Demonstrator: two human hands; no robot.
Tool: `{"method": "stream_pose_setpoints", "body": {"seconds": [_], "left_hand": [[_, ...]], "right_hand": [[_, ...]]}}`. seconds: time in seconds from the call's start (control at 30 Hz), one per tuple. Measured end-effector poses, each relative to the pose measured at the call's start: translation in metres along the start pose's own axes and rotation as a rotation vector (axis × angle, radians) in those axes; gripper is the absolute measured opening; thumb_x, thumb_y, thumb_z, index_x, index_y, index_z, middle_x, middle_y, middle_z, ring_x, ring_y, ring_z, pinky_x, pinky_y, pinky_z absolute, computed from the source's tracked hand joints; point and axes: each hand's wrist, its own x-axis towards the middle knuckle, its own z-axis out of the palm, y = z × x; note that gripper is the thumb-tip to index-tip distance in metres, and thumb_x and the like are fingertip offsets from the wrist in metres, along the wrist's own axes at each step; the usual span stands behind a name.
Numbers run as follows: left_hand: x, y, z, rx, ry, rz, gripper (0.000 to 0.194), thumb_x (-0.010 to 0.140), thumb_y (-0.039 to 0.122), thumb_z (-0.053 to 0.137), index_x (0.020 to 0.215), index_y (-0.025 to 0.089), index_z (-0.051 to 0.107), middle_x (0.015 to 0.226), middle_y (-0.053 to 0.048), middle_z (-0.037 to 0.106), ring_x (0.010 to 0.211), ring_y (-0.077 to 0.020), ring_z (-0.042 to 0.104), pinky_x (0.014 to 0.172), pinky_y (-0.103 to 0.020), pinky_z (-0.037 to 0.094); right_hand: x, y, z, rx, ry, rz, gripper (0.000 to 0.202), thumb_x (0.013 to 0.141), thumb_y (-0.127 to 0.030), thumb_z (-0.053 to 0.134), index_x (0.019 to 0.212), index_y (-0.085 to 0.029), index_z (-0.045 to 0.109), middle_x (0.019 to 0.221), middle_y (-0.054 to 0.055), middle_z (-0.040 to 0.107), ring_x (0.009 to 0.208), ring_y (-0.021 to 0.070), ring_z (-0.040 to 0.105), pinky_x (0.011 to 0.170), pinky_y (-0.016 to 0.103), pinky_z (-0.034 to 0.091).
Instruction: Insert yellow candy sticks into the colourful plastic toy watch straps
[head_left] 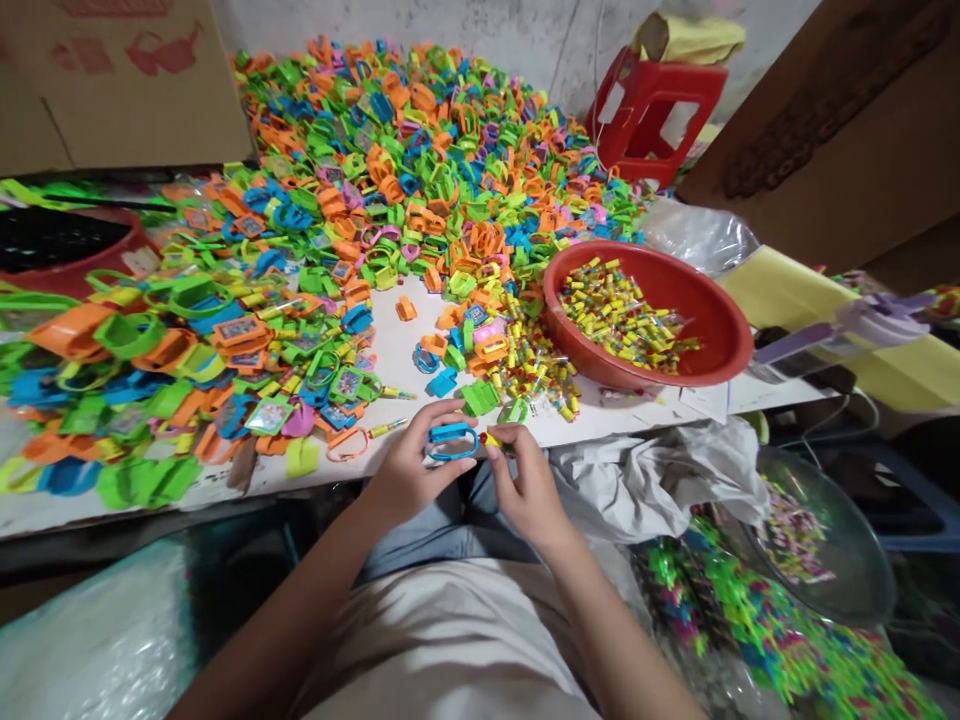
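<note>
My left hand point(411, 462) grips a blue plastic toy watch point(452, 428) by its band, with the loop facing my right hand. Pinched between thumb and fingers of my right hand point(525, 482) is a small yellow tube with a red end point(489, 439), close to the open side of the band. Whether the tube touches the watch I cannot tell. Just beyond my hands, on the white table point(390, 350), lie a green toy piece point(480, 397) and a blue one point(442, 382). Many similar yellow tubes point(540, 365) are heaped beside the basin.
A red basin point(724, 340) holds more yellow tubes at the right. Toy watches in several colours form a large pile point(450, 150) at the back. A cardboard box point(127, 90) stands back left, a red stool point(660, 110) back right. Low at the right sits a clear bowl point(862, 570).
</note>
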Motion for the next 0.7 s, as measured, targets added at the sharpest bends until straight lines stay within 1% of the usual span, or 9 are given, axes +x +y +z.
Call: {"method": "stream_pose_setpoints", "body": {"seconds": [0.1, 0.2, 0.33, 0.43, 0.5, 0.53, 0.6, 0.67, 0.7], "left_hand": [[-0.001, -0.002, 0.001, -0.027, 0.013, -0.041, 0.054, 0.076, 0.025, 0.070, 0.124, 0.023, 0.046, 0.118, -0.008, 0.062, 0.111, -0.0201, 0.060, 0.092, -0.032, 0.050], [-0.002, -0.002, 0.002, -0.066, 0.028, -0.074, 0.055, 0.077, 0.026, 0.069, 0.125, 0.022, 0.043, 0.110, -0.007, 0.063, 0.106, -0.0189, 0.061, 0.093, -0.033, 0.048], [-0.003, -0.001, 0.006, -0.064, 0.051, -0.130, 0.057, 0.077, 0.028, 0.068, 0.126, 0.021, 0.041, 0.102, -0.006, 0.065, 0.103, -0.0173, 0.061, 0.094, -0.033, 0.046], [-0.005, -0.005, 0.011, -0.075, 0.058, -0.235, 0.049, 0.077, 0.035, 0.066, 0.119, 0.020, 0.046, 0.096, -0.004, 0.065, 0.091, -0.0161, 0.063, 0.079, -0.029, 0.051], [-0.006, -0.009, 0.013, -0.079, 0.021, -0.325, 0.045, 0.076, 0.041, 0.065, 0.112, 0.020, 0.049, 0.092, -0.003, 0.064, 0.076, -0.0144, 0.063, 0.065, -0.027, 0.052], [-0.008, -0.010, 0.013, -0.066, -0.013, -0.360, 0.045, 0.076, 0.044, 0.065, 0.110, 0.019, 0.050, 0.093, -0.004, 0.064, 0.071, -0.0134, 0.062, 0.062, -0.027, 0.052], [-0.009, -0.011, 0.011, -0.003, -0.081, -0.386, 0.043, 0.077, 0.046, 0.062, 0.109, 0.019, 0.051, 0.097, -0.005, 0.064, 0.068, -0.0134, 0.062, 0.063, -0.029, 0.053], [-0.010, -0.009, 0.006, 0.112, -0.109, -0.347, 0.040, 0.079, 0.044, 0.060, 0.110, 0.019, 0.053, 0.101, -0.006, 0.065, 0.078, -0.0164, 0.064, 0.071, -0.031, 0.053], [-0.010, -0.008, 0.002, 0.188, -0.100, -0.302, 0.037, 0.080, 0.042, 0.060, 0.109, 0.020, 0.055, 0.101, -0.006, 0.066, 0.085, -0.0181, 0.064, 0.076, -0.032, 0.053]], "right_hand": [[0.000, 0.000, -0.002, -0.120, -0.071, -0.029, 0.008, 0.096, -0.022, 0.039, 0.097, -0.021, 0.047, 0.092, 0.008, 0.061, 0.086, 0.0214, 0.059, 0.075, 0.034, 0.048], [-0.001, -0.004, -0.007, -0.202, -0.166, -0.040, 0.009, 0.097, -0.023, 0.038, 0.091, -0.021, 0.044, 0.086, 0.008, 0.060, 0.078, 0.0212, 0.057, 0.069, 0.032, 0.047], [-0.003, -0.010, -0.011, -0.330, -0.230, -0.061, 0.010, 0.095, -0.028, 0.041, 0.091, -0.020, 0.044, 0.083, 0.008, 0.059, 0.075, 0.0216, 0.057, 0.066, 0.030, 0.044], [-0.004, -0.010, -0.012, -0.469, -0.268, -0.031, 0.014, 0.091, -0.033, 0.050, 0.089, -0.019, 0.046, 0.077, 0.007, 0.062, 0.071, 0.0220, 0.059, 0.059, 0.028, 0.038], [-0.006, -0.009, -0.012, -0.531, -0.336, -0.002, 0.013, 0.088, -0.031, 0.054, 0.085, -0.020, 0.047, 0.070, 0.005, 0.062, 0.064, 0.0208, 0.059, 0.055, 0.027, 0.033], [-0.006, -0.008, -0.011, -0.543, -0.381, 0.010, 0.012, 0.087, -0.030, 0.055, 0.084, -0.020, 0.049, 0.068, 0.004, 0.063, 0.062, 0.0203, 0.059, 0.054, 0.027, 0.031], [-0.006, -0.006, -0.009, -0.539, -0.463, 0.032, 0.010, 0.086, -0.027, 0.056, 0.084, -0.020, 0.051, 0.066, 0.002, 0.063, 0.060, 0.0198, 0.060, 0.054, 0.026, 0.030], [-0.006, -0.005, -0.005, -0.516, -0.482, 0.047, 0.008, 0.087, -0.027, 0.057, 0.086, -0.020, 0.052, 0.070, 0.003, 0.065, 0.064, 0.0201, 0.060, 0.055, 0.026, 0.033], [-0.005, -0.003, -0.003, -0.496, -0.462, 0.040, 0.010, 0.088, -0.029, 0.057, 0.088, -0.020, 0.053, 0.075, 0.004, 0.066, 0.069, 0.0209, 0.061, 0.058, 0.027, 0.036]]}}
